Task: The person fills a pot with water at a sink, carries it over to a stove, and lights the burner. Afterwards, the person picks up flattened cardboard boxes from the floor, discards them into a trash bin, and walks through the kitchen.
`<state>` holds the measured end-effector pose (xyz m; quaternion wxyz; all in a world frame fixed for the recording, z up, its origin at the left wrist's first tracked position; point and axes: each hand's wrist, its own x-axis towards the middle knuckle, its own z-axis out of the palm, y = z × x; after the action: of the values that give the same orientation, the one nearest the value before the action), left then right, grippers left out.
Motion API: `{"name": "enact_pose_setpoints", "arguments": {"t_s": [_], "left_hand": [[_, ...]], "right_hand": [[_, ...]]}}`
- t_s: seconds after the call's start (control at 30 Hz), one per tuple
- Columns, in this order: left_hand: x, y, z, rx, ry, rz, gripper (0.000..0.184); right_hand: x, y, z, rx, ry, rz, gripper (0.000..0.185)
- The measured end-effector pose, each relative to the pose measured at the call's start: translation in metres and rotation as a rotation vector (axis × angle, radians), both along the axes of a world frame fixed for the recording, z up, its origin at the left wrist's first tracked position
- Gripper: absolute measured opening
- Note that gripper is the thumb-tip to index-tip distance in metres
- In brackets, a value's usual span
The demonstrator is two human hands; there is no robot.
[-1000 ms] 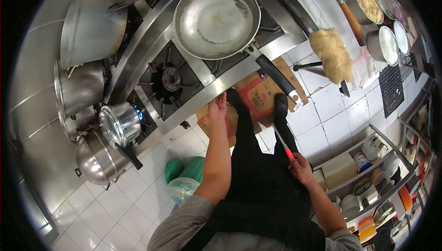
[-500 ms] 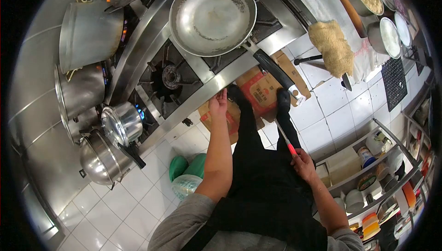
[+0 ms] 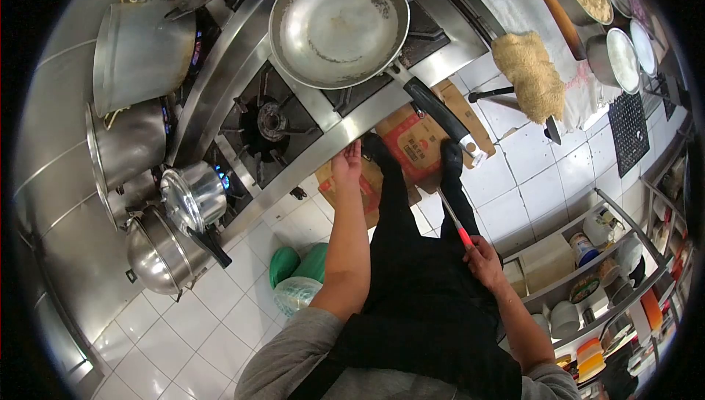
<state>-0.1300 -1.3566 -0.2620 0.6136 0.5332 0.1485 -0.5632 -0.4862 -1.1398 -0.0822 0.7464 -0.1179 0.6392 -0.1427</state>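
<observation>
My left hand [image 3: 346,164] is palm up at the front edge of the steel stove [image 3: 308,155], with its fingers stretched out. The thumb side and whatever lies under the edge are hidden. In my right hand [image 3: 483,262], held low before my apron, is what looks like a long stick lighter [image 3: 464,235] with a red handle and a thin metal neck slanting up and forward. A large frying pan [image 3: 341,26] rests on the stove above my hands, its black handle [image 3: 433,106] jutting over the front edge. An unlit burner [image 3: 272,122] lies to the pan's left.
Along the left, a tall pot [image 3: 143,55], a lower pot [image 3: 132,143] and a pressure cooker [image 3: 192,198] sit near lit burners. Flattened cardboard [image 3: 418,147] covers the floor by my feet. A tan cloth [image 3: 529,73] hangs at right, above a shelf rack [image 3: 624,312]. Green containers [image 3: 297,264] stand lower left.
Both hands hold their places. The flame beside the tall pot showed orange before and looks mostly blue now.
</observation>
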Motion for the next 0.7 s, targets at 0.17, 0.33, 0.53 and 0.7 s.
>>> {"name": "enact_pose_setpoints", "arguments": {"t_s": [0.17, 0.33, 0.53, 0.7], "left_hand": [[0.002, -0.001, -0.004, 0.004, 0.010, -0.002, 0.025], [0.008, 0.001, -0.012, -0.015, 0.038, -0.007, 0.024], [0.008, 0.000, -0.012, -0.021, 0.033, -0.017, 0.024], [0.005, -0.001, -0.007, -0.004, 0.030, 0.002, 0.024]], "right_hand": [[0.001, 0.001, 0.000, 0.000, -0.018, -0.018, 0.029], [0.002, 0.001, 0.003, 0.004, -0.025, -0.043, 0.029], [0.003, 0.008, 0.000, -0.026, 0.008, -0.017, 0.028], [0.003, 0.008, 0.001, -0.024, 0.009, -0.013, 0.028]]}}
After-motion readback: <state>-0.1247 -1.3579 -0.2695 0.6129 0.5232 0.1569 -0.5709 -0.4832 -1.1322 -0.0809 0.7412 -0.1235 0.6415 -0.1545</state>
